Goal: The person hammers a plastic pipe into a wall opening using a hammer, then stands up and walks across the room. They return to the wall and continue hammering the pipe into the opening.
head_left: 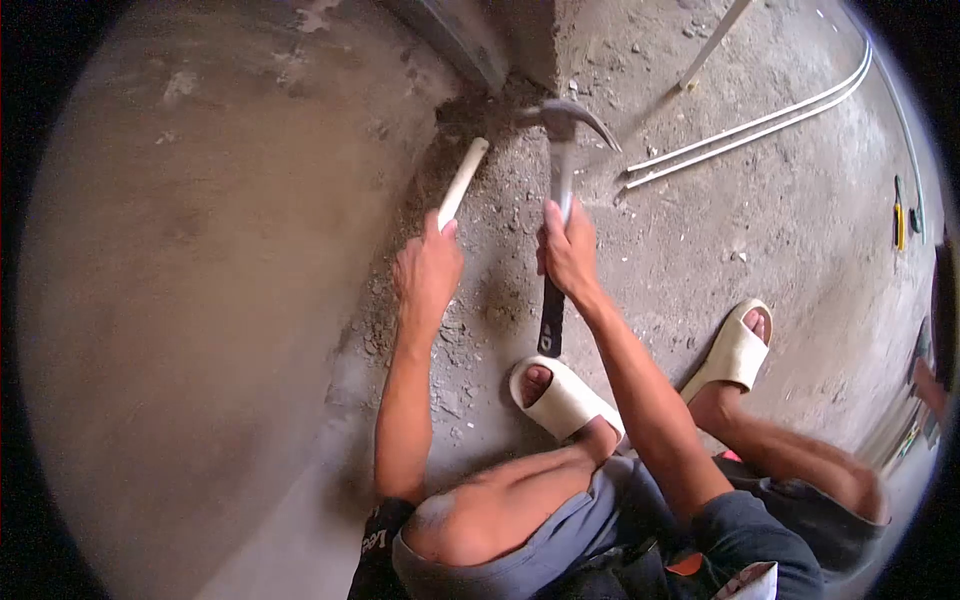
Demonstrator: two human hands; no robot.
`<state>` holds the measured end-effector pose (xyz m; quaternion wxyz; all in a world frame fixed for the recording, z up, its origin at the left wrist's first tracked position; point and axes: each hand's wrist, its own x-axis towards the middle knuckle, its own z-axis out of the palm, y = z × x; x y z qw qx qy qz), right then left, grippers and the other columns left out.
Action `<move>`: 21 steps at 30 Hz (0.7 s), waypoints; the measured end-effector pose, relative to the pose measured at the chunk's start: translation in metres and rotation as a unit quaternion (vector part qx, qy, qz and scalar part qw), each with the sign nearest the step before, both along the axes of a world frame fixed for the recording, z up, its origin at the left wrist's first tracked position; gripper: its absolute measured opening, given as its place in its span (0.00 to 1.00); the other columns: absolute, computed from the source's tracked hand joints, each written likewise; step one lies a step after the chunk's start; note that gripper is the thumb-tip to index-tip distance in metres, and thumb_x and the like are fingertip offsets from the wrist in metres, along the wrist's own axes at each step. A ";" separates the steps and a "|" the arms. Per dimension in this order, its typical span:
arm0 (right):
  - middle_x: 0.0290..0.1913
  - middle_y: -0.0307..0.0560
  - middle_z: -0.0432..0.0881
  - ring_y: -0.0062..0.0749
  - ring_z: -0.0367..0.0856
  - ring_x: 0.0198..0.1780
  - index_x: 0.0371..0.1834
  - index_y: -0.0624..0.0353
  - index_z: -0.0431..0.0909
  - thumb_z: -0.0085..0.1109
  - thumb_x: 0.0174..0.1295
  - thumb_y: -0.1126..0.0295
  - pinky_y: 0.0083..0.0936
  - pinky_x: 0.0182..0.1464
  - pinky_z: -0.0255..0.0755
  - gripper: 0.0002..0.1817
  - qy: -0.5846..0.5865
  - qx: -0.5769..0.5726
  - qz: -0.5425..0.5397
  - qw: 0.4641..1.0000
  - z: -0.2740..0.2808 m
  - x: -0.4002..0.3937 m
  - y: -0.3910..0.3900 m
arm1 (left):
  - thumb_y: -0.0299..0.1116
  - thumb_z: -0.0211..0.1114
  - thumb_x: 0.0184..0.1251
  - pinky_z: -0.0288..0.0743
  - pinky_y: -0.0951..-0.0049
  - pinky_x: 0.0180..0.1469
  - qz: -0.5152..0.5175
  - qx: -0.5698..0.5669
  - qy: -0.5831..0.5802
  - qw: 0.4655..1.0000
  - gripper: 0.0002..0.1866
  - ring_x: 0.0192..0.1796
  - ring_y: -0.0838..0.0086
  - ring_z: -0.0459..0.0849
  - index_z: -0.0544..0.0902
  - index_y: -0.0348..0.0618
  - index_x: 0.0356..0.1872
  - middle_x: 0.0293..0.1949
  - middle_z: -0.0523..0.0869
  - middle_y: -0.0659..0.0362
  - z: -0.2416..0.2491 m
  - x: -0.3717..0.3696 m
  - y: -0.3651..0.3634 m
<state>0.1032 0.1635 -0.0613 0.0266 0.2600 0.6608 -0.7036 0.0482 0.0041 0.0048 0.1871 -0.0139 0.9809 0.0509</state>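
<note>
My left hand [428, 268] is wrapped round a short pale rod [464, 183], which slants up and right toward the rubble at the foot of the wall. To its right, my right hand [570, 248] grips a claw hammer [562, 165] by its shaft, above the black lower grip. The hammer's head is at the top, slightly blurred, with the curved claw toward the right. Beside it, the rod's upper end stands apart from the hammer. Broken debris [450, 335] lies on the floor below and around the hands.
Two thin white pipes [745, 128] lie at the upper right, near a pale upright stick [716, 45]. A yellow and black tool [899, 215] is at far right. My sandalled feet [565, 400] are below the hammer; a wall [210, 240] fills the left.
</note>
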 end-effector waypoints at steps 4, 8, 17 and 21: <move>0.18 0.39 0.67 0.23 0.66 0.11 0.35 0.56 0.63 0.43 0.71 0.55 0.22 0.11 0.62 0.15 -0.028 -0.094 -0.021 0.995 0.006 0.015 0.009 | 0.45 0.46 0.72 0.75 0.48 0.31 -0.084 0.106 0.089 0.987 0.20 0.31 0.45 0.83 0.73 0.43 0.55 0.24 0.81 0.39 -0.053 -0.023 -0.010; 0.17 0.37 0.66 0.22 0.65 0.11 0.35 0.55 0.63 0.45 0.70 0.55 0.21 0.11 0.62 0.15 -0.016 -0.101 0.000 0.995 0.007 0.024 0.027 | 0.42 0.45 0.73 0.75 0.48 0.32 0.003 -0.010 -0.020 1.000 0.17 0.31 0.46 0.83 0.73 0.42 0.52 0.24 0.81 0.39 -0.011 0.011 -0.023; 0.19 0.36 0.68 0.19 0.68 0.14 0.36 0.57 0.65 0.44 0.72 0.60 0.19 0.14 0.63 0.12 0.030 0.031 0.031 0.999 0.013 0.017 0.024 | 0.42 0.48 0.72 0.74 0.46 0.32 -0.070 0.136 0.120 0.981 0.15 0.30 0.44 0.82 0.72 0.42 0.49 0.26 0.83 0.42 -0.037 0.005 -0.008; 0.19 0.36 0.68 0.19 0.69 0.14 0.34 0.58 0.65 0.44 0.71 0.60 0.19 0.14 0.63 0.13 0.066 0.086 0.047 0.993 0.010 0.013 0.016 | 0.43 0.48 0.72 0.75 0.46 0.32 -0.039 0.141 0.091 0.985 0.18 0.31 0.44 0.82 0.71 0.42 0.54 0.27 0.82 0.41 -0.059 -0.016 -0.001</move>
